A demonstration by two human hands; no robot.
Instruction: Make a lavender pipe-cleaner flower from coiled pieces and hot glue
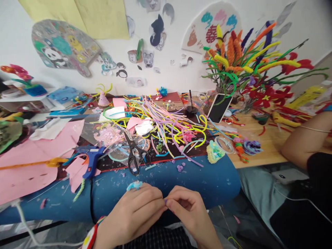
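My left hand (141,209) and my right hand (188,207) meet at the front edge of the table, fingertips pinched together. Between them shows a small purple piece (165,201), perhaps pipe cleaner; most of it is hidden by the fingers. A light-blue fuzzy ring (134,186) is on my left hand. Just beyond, on the blue mat (160,183), lie several small purple curled bits (181,167). Black-handled scissors (135,152) rest farther back to the left, with their handles toward me. Behind them spreads a heap of loose pipe cleaners (166,121) in pink, purple and yellow.
At left, a blue glue gun (92,159) lies near pink sheets (31,169). A yellow-green fuzzy piece (215,151) sits at the mat's right edge. A phone (219,108) leans before pipe-cleaner flowers (238,65). Another person's arm (306,133) rests at right.
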